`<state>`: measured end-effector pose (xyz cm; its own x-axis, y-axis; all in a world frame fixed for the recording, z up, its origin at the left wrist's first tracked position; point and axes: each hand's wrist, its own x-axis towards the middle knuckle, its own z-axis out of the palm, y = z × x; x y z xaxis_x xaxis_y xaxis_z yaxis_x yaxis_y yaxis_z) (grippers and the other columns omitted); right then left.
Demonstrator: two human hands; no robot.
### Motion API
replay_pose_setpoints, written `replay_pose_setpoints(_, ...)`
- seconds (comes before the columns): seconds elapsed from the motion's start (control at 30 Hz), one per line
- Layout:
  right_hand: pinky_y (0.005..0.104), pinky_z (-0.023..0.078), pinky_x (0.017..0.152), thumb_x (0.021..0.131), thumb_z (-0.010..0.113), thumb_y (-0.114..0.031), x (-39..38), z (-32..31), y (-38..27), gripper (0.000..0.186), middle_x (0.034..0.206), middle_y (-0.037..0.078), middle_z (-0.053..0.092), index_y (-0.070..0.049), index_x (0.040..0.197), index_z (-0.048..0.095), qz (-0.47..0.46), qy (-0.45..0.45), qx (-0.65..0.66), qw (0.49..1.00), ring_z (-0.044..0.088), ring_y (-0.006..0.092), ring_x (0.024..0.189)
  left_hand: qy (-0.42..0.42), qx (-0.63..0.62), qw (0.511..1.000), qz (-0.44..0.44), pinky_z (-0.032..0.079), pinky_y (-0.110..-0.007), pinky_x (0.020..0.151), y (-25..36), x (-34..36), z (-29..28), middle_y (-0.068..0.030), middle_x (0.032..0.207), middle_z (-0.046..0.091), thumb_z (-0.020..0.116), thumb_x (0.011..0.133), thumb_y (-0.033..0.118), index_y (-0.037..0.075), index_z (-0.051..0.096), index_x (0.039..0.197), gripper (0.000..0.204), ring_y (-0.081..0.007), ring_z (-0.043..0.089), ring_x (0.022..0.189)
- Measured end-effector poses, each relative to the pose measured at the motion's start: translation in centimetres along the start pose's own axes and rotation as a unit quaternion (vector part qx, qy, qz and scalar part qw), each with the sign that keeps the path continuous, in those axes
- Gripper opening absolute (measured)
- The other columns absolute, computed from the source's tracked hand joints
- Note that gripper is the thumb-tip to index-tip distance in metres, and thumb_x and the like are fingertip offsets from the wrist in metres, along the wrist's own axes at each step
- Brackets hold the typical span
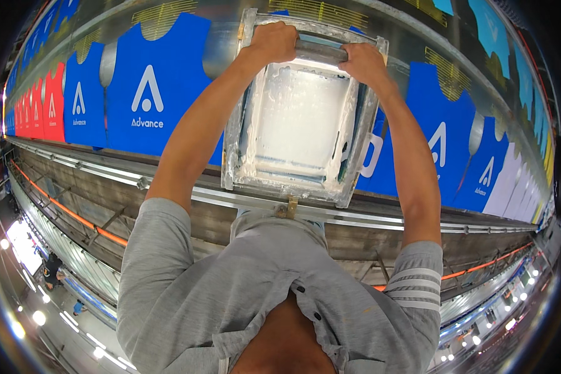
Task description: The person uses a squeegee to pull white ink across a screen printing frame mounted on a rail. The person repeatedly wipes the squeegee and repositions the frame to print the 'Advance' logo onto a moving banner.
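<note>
My left hand (274, 42) and my right hand (364, 63) are both closed round a grey squeegee (321, 52), one at each end. The squeegee lies crosswise at the far end of a screen printing frame (233, 137). Smears of white ink cover the frame's edges and its pale mesh (293, 121). Under and beside the frame lie blue cut garment pieces with white printed marks, a large one (187, 75) to the left and another (421, 131) to the right. Beneath my fingers, the squeegee's ends are hidden.
Along the long table run red pieces (54, 100) at the left, white pieces (503, 177) at the right and light blue ones (489, 37) beyond. A metal rail (368, 219) edges the table in front of me. Another person (52, 269) stands far off at lower left.
</note>
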<state>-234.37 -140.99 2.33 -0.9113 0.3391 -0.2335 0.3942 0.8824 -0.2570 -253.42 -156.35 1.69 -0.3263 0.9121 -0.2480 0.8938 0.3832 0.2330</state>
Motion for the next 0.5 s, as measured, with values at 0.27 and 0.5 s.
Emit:
replay_pose_setpoints(0.27, 0.0514, 0.036, 0.109, 0.078, 0.064, -0.013, -10.9, 4.9, -5.5, 0.019, 0.091, 0.01, 0.068, -0.01, 0.095, 0.072, -0.022, 0.041, 0.007, 0.999, 0.067, 0.0263, 0.098, -0.01, -0.029, 0.999, -0.009, 0.056, -0.045, 0.068, 4.0, -12.5, 3.3, -0.0135, 0.082, 0.072, 0.062, 0.073, 0.011, 0.018, 0.079, 0.098, 0.031, -0.0342, 0.07, 0.077)
replay_pose_setpoints(0.5, 0.0516, 0.036, 0.11, 0.078, 0.065, -0.016, -22.8, 8.9, -11.9, 0.018, 0.092, 0.008, 0.067, -0.011, 0.095, 0.072, -0.038, 0.008, 0.036, 0.999, 0.067, 0.0235, 0.095, 0.008, -0.1, 0.995, -0.01, 0.055, -0.047, 0.066, 7.3, -25.8, 8.1, -0.0133, 0.078, 0.072, 0.061, 0.073, 0.009, 0.017, 0.078, 0.1, 0.033, -0.0341, 0.07, 0.073)
